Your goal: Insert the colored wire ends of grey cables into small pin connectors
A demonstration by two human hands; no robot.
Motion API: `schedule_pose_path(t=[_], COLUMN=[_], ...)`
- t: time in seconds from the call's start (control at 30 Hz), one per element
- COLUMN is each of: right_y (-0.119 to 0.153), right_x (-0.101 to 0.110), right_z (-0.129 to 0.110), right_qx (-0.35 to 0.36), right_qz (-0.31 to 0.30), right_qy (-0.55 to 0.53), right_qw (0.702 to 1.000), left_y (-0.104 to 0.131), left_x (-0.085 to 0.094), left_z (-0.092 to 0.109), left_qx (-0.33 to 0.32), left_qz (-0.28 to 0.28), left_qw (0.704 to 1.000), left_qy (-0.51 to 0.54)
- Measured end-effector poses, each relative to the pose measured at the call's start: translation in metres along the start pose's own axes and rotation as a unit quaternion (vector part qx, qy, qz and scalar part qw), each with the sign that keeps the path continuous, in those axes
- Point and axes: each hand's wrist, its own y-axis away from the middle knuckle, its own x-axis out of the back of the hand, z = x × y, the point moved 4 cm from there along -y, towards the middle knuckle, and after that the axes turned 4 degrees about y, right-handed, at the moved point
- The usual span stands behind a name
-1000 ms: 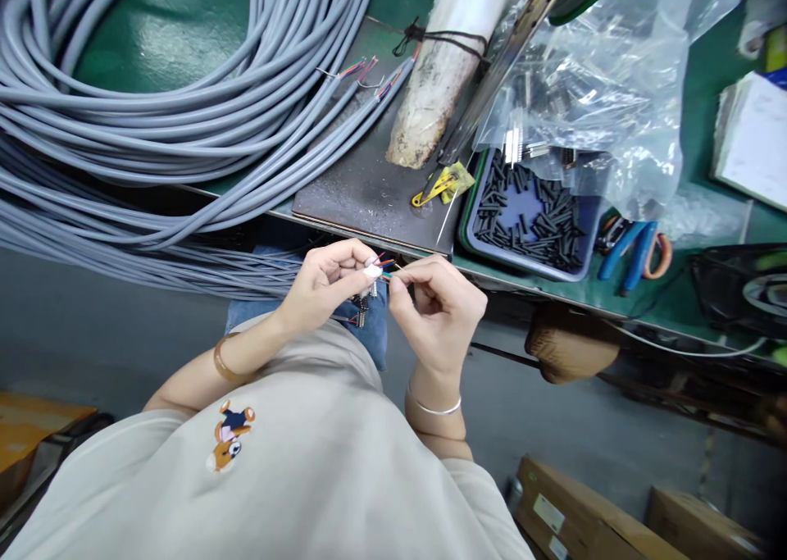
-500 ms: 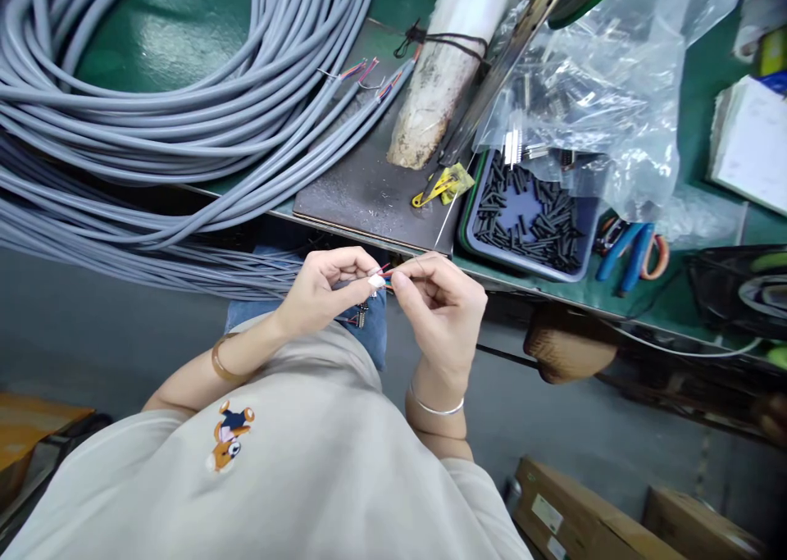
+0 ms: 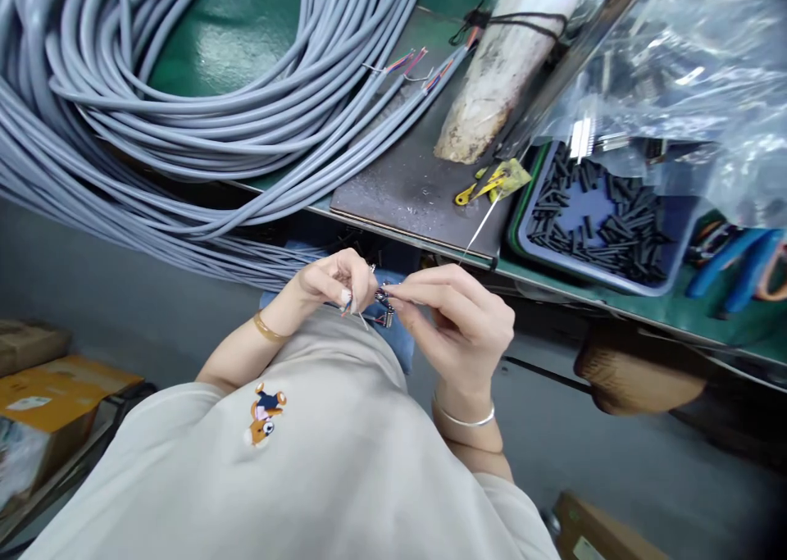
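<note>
Green bench (image 3: 252, 39) under cables (image 3: 184, 111), grey floor (image 3: 160, 318) below, fingers (image 3: 358, 280) on wires (image 3: 348, 304).

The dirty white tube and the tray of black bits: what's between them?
In the head view, a yellow thing and a dark bar's lower end.

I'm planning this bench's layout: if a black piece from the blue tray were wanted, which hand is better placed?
Right, I'd judge: the right hand is nearer the blue tray, though busy at a small dark part. The left hand, pinching thin wires, is farther away.
</note>
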Motion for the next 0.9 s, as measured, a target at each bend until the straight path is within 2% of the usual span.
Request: schedule_pose_path(t=[0.17,0.33,0.5,0.57,0.77,0.9], right_y=[-0.004,-0.004,-0.005,-0.004,0.005,0.007], right_x=[-0.007,-0.011,-0.009,-0.005,0.013,0.016], right_z=[-0.007,-0.006,-0.005,-0.002,0.015,0.019], right_qx=[0.047,0.064,0.084,0.069,0.001,-0.017], right_qz=[-0.044,-0.052,-0.044,-0.021,0.117,0.138], right_qy=[-0.026,-0.002,0.03,0.022,-0.005,0.019], right_qw=[0.998,0.997,0.995,0.997,0.993,0.99], left_y=[0.002,0.002,0.002,0.004,0.008,0.009], left_x=[0.005,0.004,-0.001,-0.004,-0.014,-0.013], left_z=[-0.002,-0.002,0.003,0.008,0.023,0.024], left_qx=[-0.012,0.024,0.018,0.005,-0.066,-0.094], left_qz=[-0.002,0.016,0.029,0.047,0.113,0.132], left_qw=[1.0,0.999,0.999,0.999,0.991,0.986], left_qy=[-0.016,-0.024,0.006,0.011,0.029,0.028])
